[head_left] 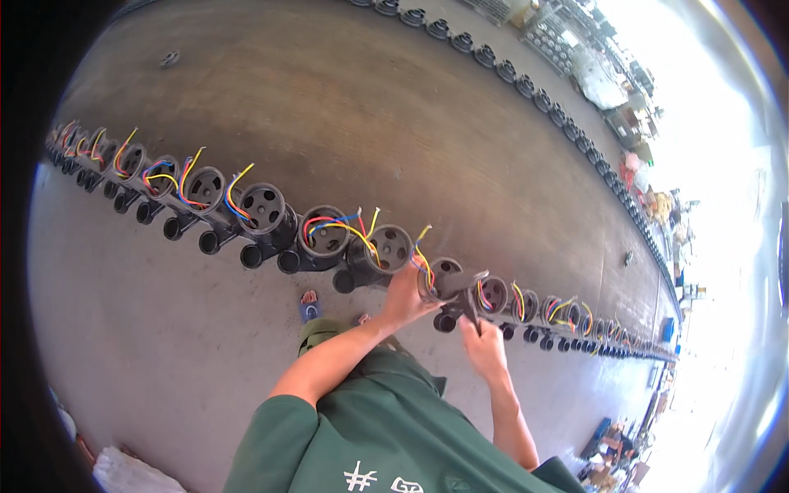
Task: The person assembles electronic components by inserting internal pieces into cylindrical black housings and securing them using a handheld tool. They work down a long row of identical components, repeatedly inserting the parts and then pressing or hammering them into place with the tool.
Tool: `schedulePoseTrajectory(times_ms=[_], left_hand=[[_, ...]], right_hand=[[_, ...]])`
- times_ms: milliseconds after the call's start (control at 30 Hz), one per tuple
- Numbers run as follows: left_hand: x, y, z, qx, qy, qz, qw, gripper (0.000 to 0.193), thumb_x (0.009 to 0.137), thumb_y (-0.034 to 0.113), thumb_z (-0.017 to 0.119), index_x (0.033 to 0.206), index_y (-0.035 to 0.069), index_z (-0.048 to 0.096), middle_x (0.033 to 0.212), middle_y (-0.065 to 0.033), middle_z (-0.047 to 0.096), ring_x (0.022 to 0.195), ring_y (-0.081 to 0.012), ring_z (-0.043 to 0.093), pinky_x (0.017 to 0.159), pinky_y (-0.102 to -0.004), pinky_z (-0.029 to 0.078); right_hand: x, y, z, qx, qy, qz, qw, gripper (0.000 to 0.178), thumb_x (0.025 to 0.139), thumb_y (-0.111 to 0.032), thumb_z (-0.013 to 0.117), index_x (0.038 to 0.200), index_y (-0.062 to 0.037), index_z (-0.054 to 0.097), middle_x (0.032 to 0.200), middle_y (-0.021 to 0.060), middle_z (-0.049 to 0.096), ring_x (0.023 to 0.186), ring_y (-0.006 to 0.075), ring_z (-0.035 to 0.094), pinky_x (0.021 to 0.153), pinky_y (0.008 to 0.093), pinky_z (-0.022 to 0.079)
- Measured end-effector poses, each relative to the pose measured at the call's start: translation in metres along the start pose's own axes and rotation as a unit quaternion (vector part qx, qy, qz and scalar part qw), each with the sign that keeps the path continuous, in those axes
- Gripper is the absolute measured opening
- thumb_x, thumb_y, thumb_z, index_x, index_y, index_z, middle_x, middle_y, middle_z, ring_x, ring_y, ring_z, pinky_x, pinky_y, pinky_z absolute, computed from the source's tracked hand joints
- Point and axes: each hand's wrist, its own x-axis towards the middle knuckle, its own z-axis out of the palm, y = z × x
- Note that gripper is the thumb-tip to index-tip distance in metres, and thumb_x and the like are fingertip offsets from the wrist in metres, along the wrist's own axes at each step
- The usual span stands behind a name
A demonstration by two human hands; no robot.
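Note:
Slightly right of the middle, my left hand (pixel 406 297) is wrapped round the near side of a black round motor housing (pixel 446 267). Its open end faces up, and red, blue and yellow wires (pixel 425 255) rise beside my fingers. My right hand (pixel 486 349) is closed just to the right, thumb up, on a dark long piece (pixel 468 297) that reaches to the housing's rim. What kind of piece it is, the view does not show. Another black housing with wires (pixel 386 246) stands to the left of my left hand.
Similar housings (pixel 263 207) with coloured wires line the near edge of the long brown table (pixel 329 123), their short side tubes pointing toward me. Along the far edge runs a row of black round parts (pixel 485 55). Crates and bags (pixel 596 78) stand beyond.

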Motion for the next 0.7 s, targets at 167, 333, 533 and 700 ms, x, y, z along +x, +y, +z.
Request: schedulePoseTrajectory(times_ms=[167, 333, 533, 700], left_hand=[[-0.001, -0.01, 0.003, 0.002, -0.015, -0.004, 1.0, 0.087, 0.061, 0.032, 0.097, 0.128, 0.001, 0.05, 0.113, -0.0179, 0.061, 0.107, -0.04, 0.061, 0.094, -0.0481, 0.049], [0.001, -0.008, 0.002, 0.022, -0.028, -0.009, 0.999, 0.088, 0.062, 0.032, 0.097, 0.13, 0.002, 0.049, 0.119, -0.017, 0.058, 0.11, -0.0391, 0.059, 0.095, -0.0479, 0.049], [-0.001, -0.009, -0.001, 0.001, -0.027, -0.011, 1.0, 0.089, 0.063, 0.031, 0.097, 0.132, 0.003, 0.047, 0.115, -0.0152, 0.059, 0.106, -0.0377, 0.061, 0.09, -0.0457, 0.051], [0.0, -0.015, 0.006, -0.026, -0.035, -0.023, 0.999, 0.083, 0.063, 0.028, 0.097, 0.127, 0.003, 0.049, 0.106, -0.0127, 0.062, 0.099, -0.0354, 0.064, 0.087, -0.0437, 0.052]], right_hand=[[-0.014, -0.031, -0.015, 0.251, 0.023, -0.044, 0.967, 0.043, 0.105, -0.036, 0.058, 0.074, -0.0083, 0.051, 0.059, -0.0057, 0.045, 0.051, 0.0062, 0.041, 0.047, 0.0273, 0.033], [0.016, 0.019, 0.039, -0.022, 0.053, -0.025, 0.998, 0.053, 0.1, -0.046, 0.064, 0.072, -0.0014, 0.057, 0.059, 0.0028, 0.052, 0.057, 0.0117, 0.048, 0.053, 0.034, 0.041], [-0.007, -0.044, -0.014, 0.237, -0.034, 0.096, 0.966, 0.048, 0.103, -0.049, 0.058, 0.076, -0.0095, 0.054, 0.06, -0.0048, 0.048, 0.051, 0.0056, 0.043, 0.047, 0.0244, 0.034], [0.003, 0.014, 0.05, 0.093, 0.086, -0.018, 0.992, 0.048, 0.106, -0.046, 0.054, 0.076, -0.0084, 0.054, 0.059, -0.0054, 0.046, 0.055, 0.0055, 0.044, 0.05, 0.0257, 0.036]])
